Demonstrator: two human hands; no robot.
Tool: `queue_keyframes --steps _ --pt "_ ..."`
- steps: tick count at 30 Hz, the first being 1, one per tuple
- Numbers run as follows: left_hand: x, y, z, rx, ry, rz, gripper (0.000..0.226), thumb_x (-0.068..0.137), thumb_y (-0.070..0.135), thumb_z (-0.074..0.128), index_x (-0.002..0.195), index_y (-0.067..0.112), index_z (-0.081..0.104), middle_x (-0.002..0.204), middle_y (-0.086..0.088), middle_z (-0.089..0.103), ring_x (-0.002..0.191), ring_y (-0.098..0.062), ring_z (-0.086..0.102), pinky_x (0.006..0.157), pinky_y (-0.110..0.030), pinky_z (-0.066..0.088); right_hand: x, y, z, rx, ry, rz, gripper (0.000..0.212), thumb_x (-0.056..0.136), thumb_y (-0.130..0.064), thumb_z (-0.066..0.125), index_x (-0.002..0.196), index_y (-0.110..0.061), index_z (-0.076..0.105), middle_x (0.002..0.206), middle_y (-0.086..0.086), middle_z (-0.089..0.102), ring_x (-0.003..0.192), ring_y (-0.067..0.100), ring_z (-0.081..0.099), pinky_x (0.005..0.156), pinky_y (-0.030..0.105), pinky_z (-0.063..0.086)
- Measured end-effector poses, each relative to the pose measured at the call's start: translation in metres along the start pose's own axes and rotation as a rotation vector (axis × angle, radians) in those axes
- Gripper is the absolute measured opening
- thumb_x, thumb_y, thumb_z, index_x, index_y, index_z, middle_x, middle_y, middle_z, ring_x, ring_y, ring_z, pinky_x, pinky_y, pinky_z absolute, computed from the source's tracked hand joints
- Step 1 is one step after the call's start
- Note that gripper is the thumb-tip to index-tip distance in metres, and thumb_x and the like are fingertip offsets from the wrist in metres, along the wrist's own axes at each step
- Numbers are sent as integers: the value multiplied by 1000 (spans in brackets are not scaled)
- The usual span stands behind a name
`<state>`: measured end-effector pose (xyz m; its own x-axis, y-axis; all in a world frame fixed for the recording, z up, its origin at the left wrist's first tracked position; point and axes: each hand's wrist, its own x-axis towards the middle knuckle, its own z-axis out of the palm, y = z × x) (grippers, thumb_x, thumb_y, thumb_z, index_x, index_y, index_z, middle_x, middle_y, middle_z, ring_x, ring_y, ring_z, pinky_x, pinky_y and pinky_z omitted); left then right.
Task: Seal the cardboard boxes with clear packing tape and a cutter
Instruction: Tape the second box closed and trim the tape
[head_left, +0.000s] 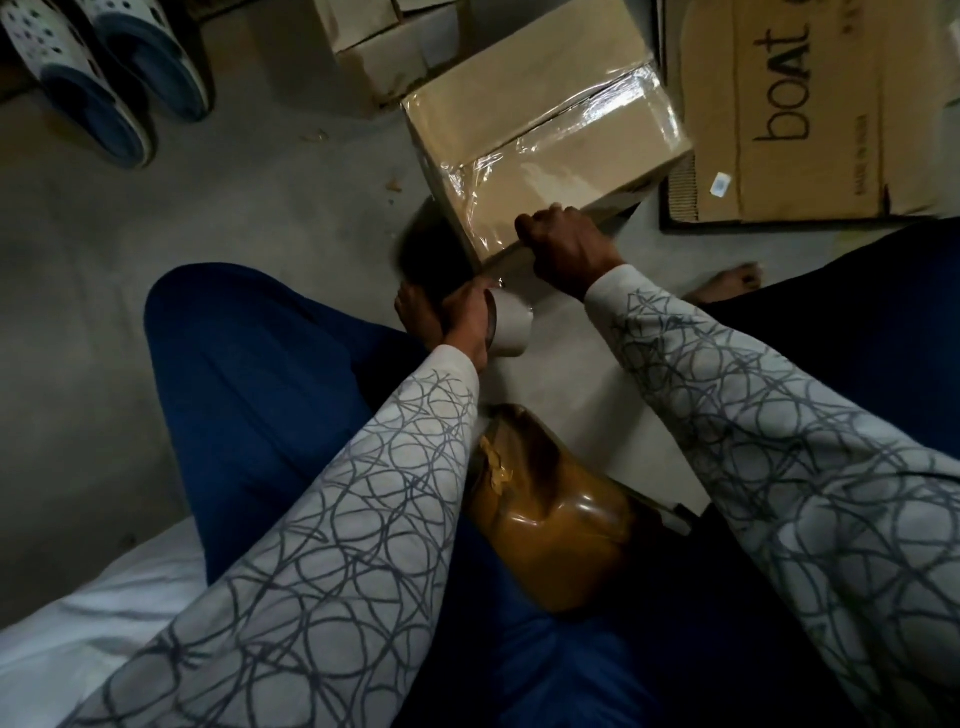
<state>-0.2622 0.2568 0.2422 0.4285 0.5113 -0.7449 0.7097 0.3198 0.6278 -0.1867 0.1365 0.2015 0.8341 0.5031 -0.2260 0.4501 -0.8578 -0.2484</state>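
Observation:
A brown cardboard box (545, 140) rests tilted on the floor ahead of me, with shiny clear tape running over its top seam and down its near face. My left hand (467, 317) grips a roll of clear packing tape (511, 325) just below the box's near corner. A short strip of tape stretches from the roll up to the box edge. My right hand (566, 254) is closed over that near bottom edge, pressing where the tape meets the cardboard. No cutter can be made out.
A flattened "boat" carton (810, 109) lies at the right. More boxes (379, 47) stand behind. A pair of slippers (104, 73) sits at the upper left. A brown tape-wrapped parcel (550, 514) lies between my legs, and my bare feet (727, 283) rest near the box.

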Motion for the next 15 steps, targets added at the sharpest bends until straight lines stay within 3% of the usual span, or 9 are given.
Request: queue_keyframes --steps 3,5,7,9,11,13,14,15 --pt "-6 3 0 48 -54 -3 78 85 14 76 150 7 34 139 -2 42 135 -22 41 98 -24 38 -1 -11 -5 -86 -52 -35 23 95 3 44 112 8 60 101 29 65 95 44 63 76 47 49" --pt "-2 1 -1 107 -35 27 85 78 25 81 149 6 38 137 0 45 127 -19 45 107 -30 39 -1 -15 -10 -140 -91 -52 25 100 -2 43 112 9 61 103 30 66 95 45 65 75 45 48" --pt "1 2 -2 291 -30 125 81 79 37 76 147 8 43 148 -6 45 135 -25 42 115 -34 33 0 -16 -14 -174 -89 -108 26 102 -6 44 109 10 63 101 30 67 92 46 67 70 44 47" --pt "2 7 -3 431 -67 155 48 96 32 59 138 9 58 146 -10 49 135 -28 41 108 -26 24 -3 -20 -20 -231 -132 -170 19 96 -1 53 94 12 66 86 32 67 77 47 68 63 44 48" --pt "9 8 -1 438 -55 146 38 101 30 51 130 12 66 145 -14 51 134 -31 41 103 -26 28 -4 -15 -7 -292 -123 -201 16 87 2 59 76 11 68 67 30 64 58 44 66 59 47 53" --pt "4 9 -7 527 -79 175 41 100 30 52 135 10 61 148 -17 46 138 -32 37 106 -27 27 -1 -11 -7 -277 -209 -165 27 84 -8 54 66 4 69 57 24 62 48 38 63 49 40 54" --pt "3 9 -6 572 -92 144 43 101 26 52 138 6 56 150 -17 44 139 -32 37 106 -26 26 1 -7 -5 -305 -134 -168 33 88 -11 47 69 4 70 59 24 63 52 38 65 48 37 52" --pt "3 5 -8 608 -122 142 44 102 22 53 141 1 51 149 -16 46 139 -31 38 103 -24 26 -1 -10 -13 -320 -164 -143 35 93 -11 43 80 8 69 70 29 65 64 42 67 52 40 53"
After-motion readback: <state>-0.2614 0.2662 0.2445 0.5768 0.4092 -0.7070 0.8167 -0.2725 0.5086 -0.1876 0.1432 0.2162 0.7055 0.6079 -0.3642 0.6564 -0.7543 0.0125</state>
